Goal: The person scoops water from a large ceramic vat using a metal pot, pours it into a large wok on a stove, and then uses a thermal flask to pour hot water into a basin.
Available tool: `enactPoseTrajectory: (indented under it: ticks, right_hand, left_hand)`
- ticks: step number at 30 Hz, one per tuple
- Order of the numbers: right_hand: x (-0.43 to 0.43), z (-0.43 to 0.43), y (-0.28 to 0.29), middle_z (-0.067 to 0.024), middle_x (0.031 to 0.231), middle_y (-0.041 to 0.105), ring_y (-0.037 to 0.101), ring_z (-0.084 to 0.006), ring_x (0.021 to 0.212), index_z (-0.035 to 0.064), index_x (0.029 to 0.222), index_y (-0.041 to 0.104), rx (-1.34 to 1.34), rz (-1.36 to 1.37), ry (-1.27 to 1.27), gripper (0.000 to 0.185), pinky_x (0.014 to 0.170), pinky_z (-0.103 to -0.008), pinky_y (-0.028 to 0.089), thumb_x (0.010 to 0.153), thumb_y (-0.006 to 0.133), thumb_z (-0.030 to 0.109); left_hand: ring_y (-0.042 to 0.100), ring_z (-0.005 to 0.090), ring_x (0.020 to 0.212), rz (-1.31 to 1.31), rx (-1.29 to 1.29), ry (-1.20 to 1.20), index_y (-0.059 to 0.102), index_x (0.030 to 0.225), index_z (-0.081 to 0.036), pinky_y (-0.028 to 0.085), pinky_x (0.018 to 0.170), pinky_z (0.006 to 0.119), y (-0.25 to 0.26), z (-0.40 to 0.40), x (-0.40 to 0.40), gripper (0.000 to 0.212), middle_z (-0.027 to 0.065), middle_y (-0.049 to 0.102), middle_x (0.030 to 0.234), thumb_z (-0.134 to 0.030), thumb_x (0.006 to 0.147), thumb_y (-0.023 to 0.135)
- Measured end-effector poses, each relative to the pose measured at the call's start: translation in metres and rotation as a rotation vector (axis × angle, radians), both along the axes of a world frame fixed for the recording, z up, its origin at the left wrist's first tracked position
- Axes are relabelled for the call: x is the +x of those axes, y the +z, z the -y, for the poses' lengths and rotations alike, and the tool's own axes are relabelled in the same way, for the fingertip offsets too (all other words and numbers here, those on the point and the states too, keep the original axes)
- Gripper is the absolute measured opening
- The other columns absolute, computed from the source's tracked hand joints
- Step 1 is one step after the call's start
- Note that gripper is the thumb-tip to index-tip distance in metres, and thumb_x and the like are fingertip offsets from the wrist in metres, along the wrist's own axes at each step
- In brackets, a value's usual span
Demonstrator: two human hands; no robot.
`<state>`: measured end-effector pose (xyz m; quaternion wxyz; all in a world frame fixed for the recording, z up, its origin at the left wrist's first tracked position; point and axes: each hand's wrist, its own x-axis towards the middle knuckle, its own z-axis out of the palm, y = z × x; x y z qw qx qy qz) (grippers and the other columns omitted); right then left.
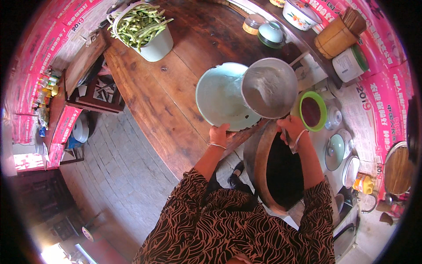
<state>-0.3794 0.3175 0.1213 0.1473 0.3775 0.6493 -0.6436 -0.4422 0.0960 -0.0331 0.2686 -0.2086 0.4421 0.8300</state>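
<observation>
My left hand [220, 134] grips the near rim of a wide, pale green enamel basin [224, 95] with chipped, dark edges, at the table's edge. By its handle, my right hand [291, 130] holds a round metal ladle or scoop [263, 102] whose bowl carries a whitish, powdery or cloudy substance; I cannot tell which. The metal bowl overlaps the basin's right side. Below my right hand stands a large brown vat [260, 165] with a dark opening. A lime-green bowl [323, 112] with dark contents is just right of that hand.
On the wooden table [148, 89] stands a white bucket [155, 48] of green bean pods. A jar [253, 23] and a lidded bowl [270, 34] are at the back. Along the right wall are a bamboo holder [333, 38], a white tub [348, 64] and several dishes.
</observation>
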Motion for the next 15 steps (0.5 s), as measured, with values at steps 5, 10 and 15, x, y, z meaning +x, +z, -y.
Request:
enactPoseTrajectory:
  ticks: [5,10,15]
  right_hand:
    - [-0.001,0.0,0.003,-0.0088,0.061,0.051,0.045,-0.0146,0.038,0.0035,0.072,0.042,0.194,-0.042,-0.001,0.02,0.03,-0.0264,0.033,0.072,0.058,0.015]
    - [-0.004,0.002,0.006,-0.0091,0.059,0.051,0.046,-0.0153,0.038,0.0006,0.073,0.042,0.336,-0.05,0.022,0.026,0.033,-0.0282,0.036,0.071,0.059,0.02]
    - [-0.006,-0.001,-0.002,-0.0113,0.061,0.052,0.05,-0.02,0.043,-0.0027,0.08,0.044,0.484,-0.047,0.045,0.031,0.04,-0.0302,0.04,0.07,0.06,0.022]
  left_hand:
    - [0.059,0.0305,0.072,0.019,-0.017,-0.008,0.046,0.101,0.008,0.054,0.056,0.036,-0.005,-0.001,0.001,0.03,0.018,0.055,0.089,-0.003,0.073,0.049]
    - [0.059,0.0295,0.069,-0.009,-0.019,0.011,0.045,0.102,0.008,0.054,0.055,0.035,-0.004,-0.001,0.002,0.032,0.0187,0.055,0.087,-0.003,0.072,0.049]
    - [0.059,0.0268,0.066,0.021,-0.024,0.011,0.047,0.093,0.01,0.054,0.051,0.033,0.0,0.001,0.001,0.029,0.0169,0.056,0.084,-0.004,0.07,0.054]
